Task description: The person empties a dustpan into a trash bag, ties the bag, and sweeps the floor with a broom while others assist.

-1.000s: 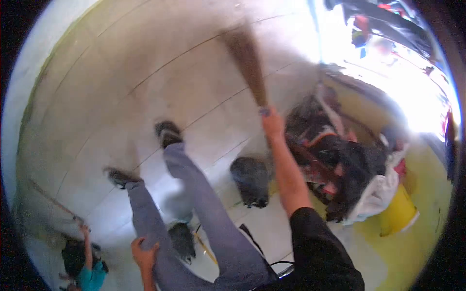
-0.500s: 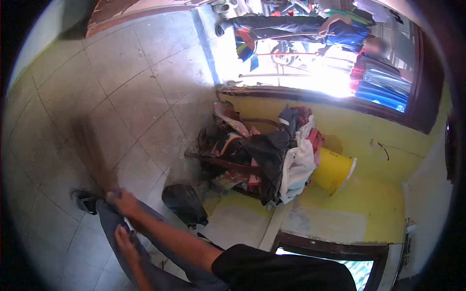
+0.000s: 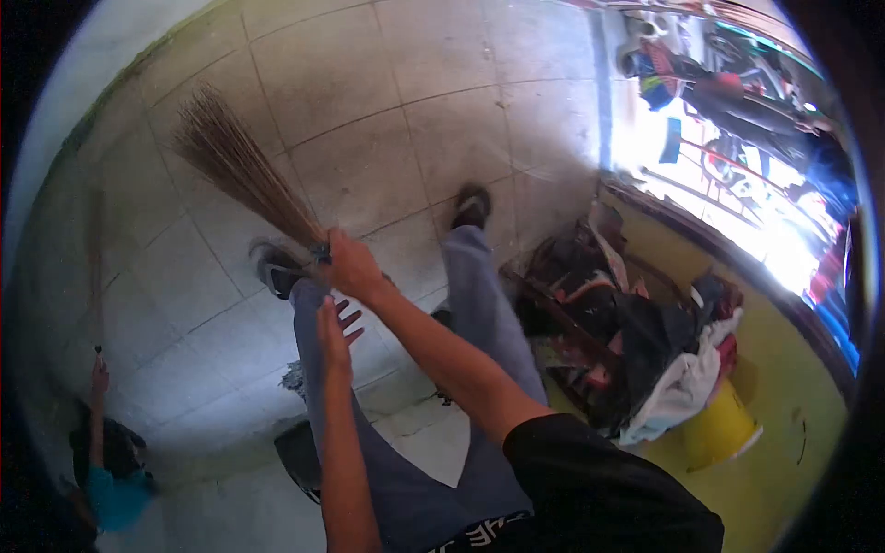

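Note:
My right hand (image 3: 354, 264) is closed round the bound end of a stick broom (image 3: 247, 170), whose brown bristles fan out to the upper left above the tiles. My left hand (image 3: 334, 334) is just below it, with fingers spread and nothing in them. Under the broom's grip is my sandalled foot (image 3: 277, 269); the other sandalled foot (image 3: 471, 205) stands farther right.
At the lower left, a person in a teal top (image 3: 120, 498) holds another broom (image 3: 96, 267). To my right, a wooden chair is heaped with clothes (image 3: 654, 323) beside a yellow bucket (image 3: 724, 429). A bright doorway (image 3: 728, 184) and another person lie beyond.
My view has turned left, so the chair and doorway now sit farther right. The broom, blurred before, shows sharply and points up-left. The person at the lower left has come into view.

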### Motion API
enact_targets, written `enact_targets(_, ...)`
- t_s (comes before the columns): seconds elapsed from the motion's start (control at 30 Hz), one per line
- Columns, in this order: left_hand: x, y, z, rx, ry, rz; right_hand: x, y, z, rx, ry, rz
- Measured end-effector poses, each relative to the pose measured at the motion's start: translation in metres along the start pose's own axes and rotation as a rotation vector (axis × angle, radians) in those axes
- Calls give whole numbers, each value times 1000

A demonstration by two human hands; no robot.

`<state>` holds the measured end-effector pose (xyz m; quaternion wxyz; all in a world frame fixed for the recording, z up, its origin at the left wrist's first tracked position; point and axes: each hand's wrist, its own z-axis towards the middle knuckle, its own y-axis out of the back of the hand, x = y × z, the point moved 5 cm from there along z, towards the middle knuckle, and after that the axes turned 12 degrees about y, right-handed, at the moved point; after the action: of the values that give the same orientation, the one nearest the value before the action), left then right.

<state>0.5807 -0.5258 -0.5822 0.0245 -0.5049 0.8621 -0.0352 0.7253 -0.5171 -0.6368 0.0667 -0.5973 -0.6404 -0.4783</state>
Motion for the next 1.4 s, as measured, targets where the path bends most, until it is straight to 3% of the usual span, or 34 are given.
enact_targets(0.07, 9, -25, 2, -15, -21, 19, -24, 13, 23, -61, 110, -59)
enact_targets(0.17, 3, -59, -33, -48, -179, 115, -87, 34, 64, 128, 67, -110)
enact_targets(0.27, 29, -65, -46, -300, -131, 138, -189, 74, 90, 119, 79, -209)
enact_targets(0.37, 95, -44, -29, -580, -25, 246, -297, 162, 95, 123, 29, -380)
enact_targets(0.5, 139, -120, -21, -589, 126, 506, -462, 277, 42, -65, -183, -426)
enact_targets(0.57, 152, -146, 0, -479, -149, 869, -522, 329, 15, -187, -289, -354)
enact_targets(0.63, 162, -199, -4, -306, 70, 394, -570, 384, -4, -323, -398, -349)
enact_targets(0.67, 166, -220, -9, -324, 144, 369, -587, 409, -15, -324, -500, -338)
enact_targets(0.7, 171, -238, -18, -346, 225, 341, -596, 433, -23, -343, -460, -369)
enact_targets(0.83, 180, -277, -42, -321, 170, 529, -601, 479, -48, -337, -312, -387)
enact_targets(1.0, 172, -316, -60, -186, 137, 467, -538, 439, -63, -265, -241, -194)
enact_targets(1.07, 174, -310, -58, -194, 125, 434, -499, 409, -67, -253, -147, -113)
enact_targets(1.23, 192, -268, -50, -291, 120, 292, -511, 315, -70, 19, -90, -198)
enact_targets(1.33, 198, -240, -59, -370, 137, 395, -548, 326, -82, 70, -243, -167)
enact_targets(1.4, 209, -232, -65, -389, 156, 352, -566, 356, -97, -103, -256, -206)
